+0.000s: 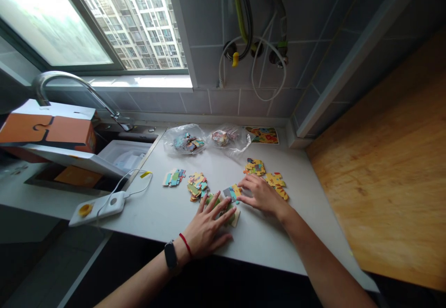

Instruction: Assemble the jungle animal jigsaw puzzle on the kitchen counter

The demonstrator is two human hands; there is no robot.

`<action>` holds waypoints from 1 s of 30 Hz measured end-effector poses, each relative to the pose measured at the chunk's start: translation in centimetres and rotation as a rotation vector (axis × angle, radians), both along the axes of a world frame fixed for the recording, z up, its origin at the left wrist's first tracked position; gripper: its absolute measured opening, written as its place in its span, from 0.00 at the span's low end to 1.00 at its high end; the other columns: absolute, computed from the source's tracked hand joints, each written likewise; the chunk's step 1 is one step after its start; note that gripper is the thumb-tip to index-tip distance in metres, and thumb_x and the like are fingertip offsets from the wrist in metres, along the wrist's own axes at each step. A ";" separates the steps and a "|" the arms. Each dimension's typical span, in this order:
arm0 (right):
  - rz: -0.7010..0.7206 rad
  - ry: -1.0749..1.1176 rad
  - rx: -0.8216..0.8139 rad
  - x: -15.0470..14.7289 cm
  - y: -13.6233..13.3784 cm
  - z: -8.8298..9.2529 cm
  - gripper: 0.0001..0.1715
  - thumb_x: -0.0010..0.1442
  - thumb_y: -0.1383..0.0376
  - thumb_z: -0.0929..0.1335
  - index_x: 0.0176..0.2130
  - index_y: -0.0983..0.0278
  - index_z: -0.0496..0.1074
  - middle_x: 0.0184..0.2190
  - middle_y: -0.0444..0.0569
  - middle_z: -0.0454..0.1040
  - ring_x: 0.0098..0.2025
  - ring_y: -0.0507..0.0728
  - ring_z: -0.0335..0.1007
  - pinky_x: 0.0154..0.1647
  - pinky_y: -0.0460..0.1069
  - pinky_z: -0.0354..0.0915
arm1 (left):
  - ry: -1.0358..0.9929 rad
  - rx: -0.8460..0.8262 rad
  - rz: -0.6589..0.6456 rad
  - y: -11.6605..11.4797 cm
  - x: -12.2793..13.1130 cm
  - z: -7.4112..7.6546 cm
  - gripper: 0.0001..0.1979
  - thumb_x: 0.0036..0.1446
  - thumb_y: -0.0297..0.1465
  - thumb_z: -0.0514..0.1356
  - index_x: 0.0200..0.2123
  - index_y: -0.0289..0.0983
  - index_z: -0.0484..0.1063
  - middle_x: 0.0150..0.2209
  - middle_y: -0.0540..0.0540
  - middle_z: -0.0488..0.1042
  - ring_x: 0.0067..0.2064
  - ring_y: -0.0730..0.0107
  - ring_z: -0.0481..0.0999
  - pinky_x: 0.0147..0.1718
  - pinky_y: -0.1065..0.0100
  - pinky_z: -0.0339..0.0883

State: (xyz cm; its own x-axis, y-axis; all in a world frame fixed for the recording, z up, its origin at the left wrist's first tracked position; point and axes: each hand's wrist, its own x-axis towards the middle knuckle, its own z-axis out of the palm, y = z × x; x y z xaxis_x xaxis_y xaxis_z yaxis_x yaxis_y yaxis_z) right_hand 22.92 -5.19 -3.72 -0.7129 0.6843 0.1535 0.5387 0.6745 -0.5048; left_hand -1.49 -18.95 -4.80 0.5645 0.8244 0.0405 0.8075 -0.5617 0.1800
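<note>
My left hand lies flat with its fingers spread over green jigsaw puzzle pieces, partly hiding them. Just right of it, my right hand curls over the counter, thumb and fingertips gripping the edge of a blue-and-yellow puzzle piece. That piece lies close to the green ones; whether they are joined I cannot tell. A heap of mixed puzzle pieces is beyond my left fingertips. Yellow puzzle pieces lie beside my right hand, with another pile behind it.
Joined light-coloured pieces lie at left. Two clear bags of pieces and a picture card are at the back. A power strip, a sink with a faucet and an orange box stand left; a wooden panel is right.
</note>
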 end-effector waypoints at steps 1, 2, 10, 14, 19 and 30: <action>0.027 0.002 0.002 -0.1 -0.1 -0.1 0.16 0.61 0.59 0.77 0.48 0.60 0.80 0.46 0.53 0.78 0.51 0.63 0.74 0.53 0.57 0.71 | -0.009 -0.011 0.000 0.0 0.3 0.0 0.41 0.67 0.46 0.61 0.77 0.48 0.47 0.77 0.44 0.51 0.76 0.40 0.50 0.72 0.36 0.44; 0.047 0.007 -0.001 -0.1 -0.2 -0.2 0.17 0.60 0.60 0.78 0.49 0.60 0.80 0.47 0.53 0.78 0.51 0.63 0.74 0.54 0.57 0.71 | -0.018 -0.021 -0.005 0.1 0.5 0.0 0.42 0.67 0.46 0.61 0.77 0.46 0.46 0.76 0.43 0.51 0.76 0.41 0.51 0.72 0.37 0.45; 0.088 0.080 0.013 -0.2 0.1 -1.4 0.30 0.61 0.78 0.67 0.59 0.60 0.76 0.61 0.56 0.74 0.64 0.64 0.68 0.67 0.62 0.66 | -0.076 -0.041 -0.084 0.3 -0.4 -0.2 0.26 0.71 0.37 0.58 0.70 0.48 0.64 0.74 0.45 0.58 0.75 0.44 0.54 0.71 0.36 0.52; 0.009 0.096 0.048 -0.3 0.1 -1.8 0.31 0.61 0.78 0.65 0.60 0.59 0.76 0.58 0.55 0.75 0.61 0.63 0.71 0.65 0.62 0.70 | -0.145 -0.101 -0.079 0.1 -0.4 0.1 0.24 0.69 0.32 0.58 0.66 0.50 0.69 0.73 0.46 0.61 0.75 0.44 0.55 0.69 0.35 0.54; -0.006 0.070 0.035 -0.1 0.3 -1.7 0.24 0.65 0.73 0.66 0.57 0.60 0.77 0.52 0.55 0.78 0.57 0.64 0.73 0.63 0.62 0.70 | -0.294 -0.160 -0.144 1.2 1.4 -0.2 0.21 0.67 0.28 0.58 0.62 0.45 0.74 0.72 0.42 0.64 0.73 0.52 0.62 0.71 0.44 0.57; -0.036 0.105 -0.040 0.1 0.2 -0.8 0.23 0.62 0.61 0.74 0.57 0.58 0.78 0.54 0.55 0.74 0.57 0.66 0.74 0.62 0.61 0.72 | -0.302 0.060 -0.188 3.9 -0.8 1.7 0.17 0.70 0.40 0.61 0.58 0.41 0.75 0.61 0.39 0.76 0.65 0.53 0.72 0.63 0.50 0.69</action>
State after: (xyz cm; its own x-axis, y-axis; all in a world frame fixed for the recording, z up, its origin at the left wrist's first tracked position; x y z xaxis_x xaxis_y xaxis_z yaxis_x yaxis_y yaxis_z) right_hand 23.04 -4.98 -4.50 -0.6693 0.7160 0.1984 0.5044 0.6340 -0.5862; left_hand -2.29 -15.03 -3.11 0.6611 0.6985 0.2740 0.6045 -0.7122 0.3568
